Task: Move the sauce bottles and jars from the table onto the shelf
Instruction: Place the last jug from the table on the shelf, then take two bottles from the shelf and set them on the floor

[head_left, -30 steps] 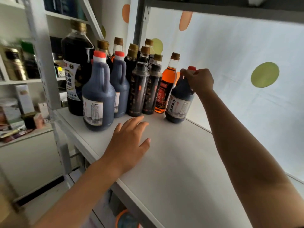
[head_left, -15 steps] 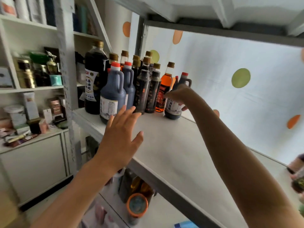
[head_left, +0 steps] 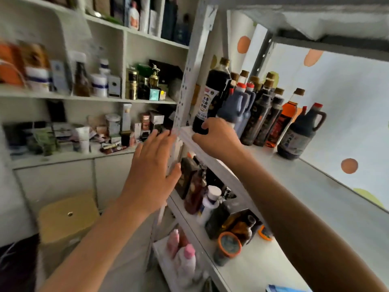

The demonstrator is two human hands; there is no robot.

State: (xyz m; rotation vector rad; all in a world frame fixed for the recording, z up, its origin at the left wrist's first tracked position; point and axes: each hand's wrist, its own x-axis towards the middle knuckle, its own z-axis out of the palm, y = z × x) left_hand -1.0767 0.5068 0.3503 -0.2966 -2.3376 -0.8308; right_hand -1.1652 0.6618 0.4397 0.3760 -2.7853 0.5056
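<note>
Head view: the bottles (head_left: 261,114) stand upright in a tight cluster at the far left end of the shelf (head_left: 305,186), a handled jug (head_left: 299,135) just right of them. The right hand (head_left: 216,138) hangs at the shelf's front edge near the big dark bottle (head_left: 212,102), fingers loosely curled, holding nothing. The left hand (head_left: 151,171) is raised before the shelf post (head_left: 189,81), fingers straight and slightly spread, gripping nothing.

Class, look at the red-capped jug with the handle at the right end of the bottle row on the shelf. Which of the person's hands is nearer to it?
Right. The right hand hovers at the shelf's front edge, several bottles left of the red-capped jug. The left hand is farther left, off the shelf.
</note>
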